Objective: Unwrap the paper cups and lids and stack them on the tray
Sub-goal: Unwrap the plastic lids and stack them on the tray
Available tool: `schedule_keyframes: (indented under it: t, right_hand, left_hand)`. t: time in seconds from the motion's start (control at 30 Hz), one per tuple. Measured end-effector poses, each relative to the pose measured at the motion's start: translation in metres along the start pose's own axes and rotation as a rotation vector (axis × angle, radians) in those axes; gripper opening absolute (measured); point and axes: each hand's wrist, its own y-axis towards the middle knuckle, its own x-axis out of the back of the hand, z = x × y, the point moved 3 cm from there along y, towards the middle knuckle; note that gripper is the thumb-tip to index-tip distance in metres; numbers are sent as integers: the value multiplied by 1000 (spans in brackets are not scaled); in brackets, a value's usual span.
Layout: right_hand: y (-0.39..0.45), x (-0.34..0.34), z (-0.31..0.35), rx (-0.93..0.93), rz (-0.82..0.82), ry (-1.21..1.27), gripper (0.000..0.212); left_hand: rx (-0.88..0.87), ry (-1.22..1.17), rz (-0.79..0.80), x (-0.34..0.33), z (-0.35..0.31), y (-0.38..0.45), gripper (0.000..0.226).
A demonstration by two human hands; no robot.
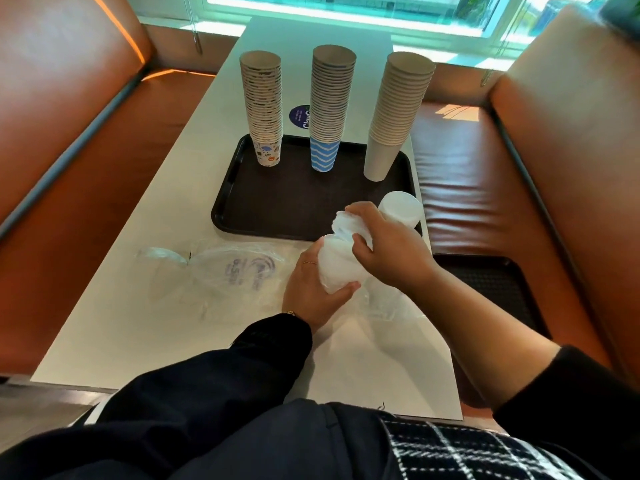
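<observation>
Three tall stacks of paper cups stand upside down along the far edge of the dark tray: a cartoon-print stack, a blue-striped stack and a plain white stack. A short stack of white lids sits at the tray's near right corner. Just in front of the tray, both hands hold a wrapped stack of white lids. My left hand grips its lower end. My right hand closes on the clear wrapper at its upper end.
Empty clear plastic wrappers lie on the white table to the left of my hands, and another crumpled one under my right wrist. Orange bench seats flank the table. A second dark tray rests on the right bench.
</observation>
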Motion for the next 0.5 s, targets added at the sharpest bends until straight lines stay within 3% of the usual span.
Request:
schedule_keyframes:
  t: [0.33,0.5]
  right_hand:
    - [34,23,-39,-262,-247,449,38]
    - [61,44,-86,-509,-307,635,45]
  left_hand:
    - [5,-61,1,1,1,2,102]
    - [9,-80,21,0,2,2,103]
